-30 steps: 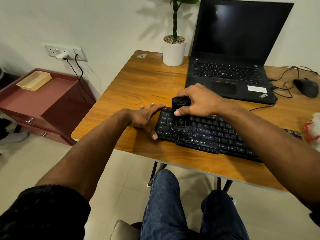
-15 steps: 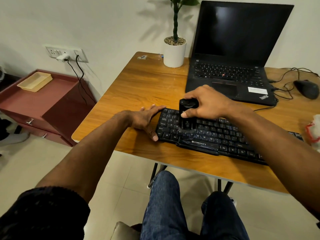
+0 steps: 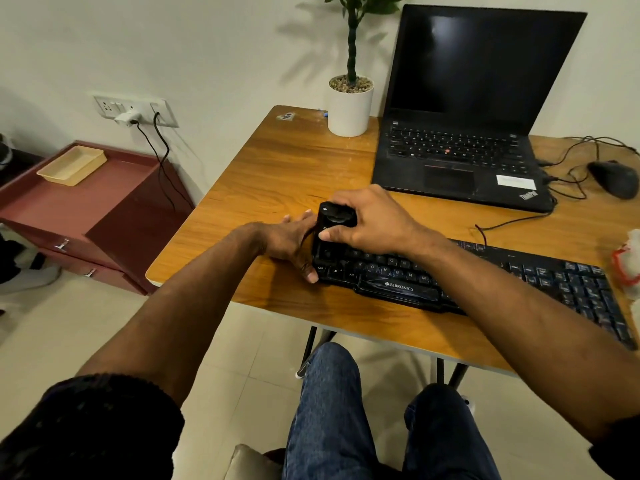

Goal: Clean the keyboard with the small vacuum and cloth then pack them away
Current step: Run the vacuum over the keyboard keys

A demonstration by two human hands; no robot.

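The keyboard [image 3: 467,275] lies along the near edge of the wooden surface [image 3: 287,174], in front of the laptop [image 3: 464,147]. The right hand [image 3: 370,220] grips the small vacuum [image 3: 330,230], fingers curled around its body, holding it upright on the keyboard's left-end keys, apparently to draw out debris. The left hand [image 3: 289,240] rests with straight fingers against the keyboard's left edge, likely bracing it against sliding. No cloth is identifiable.
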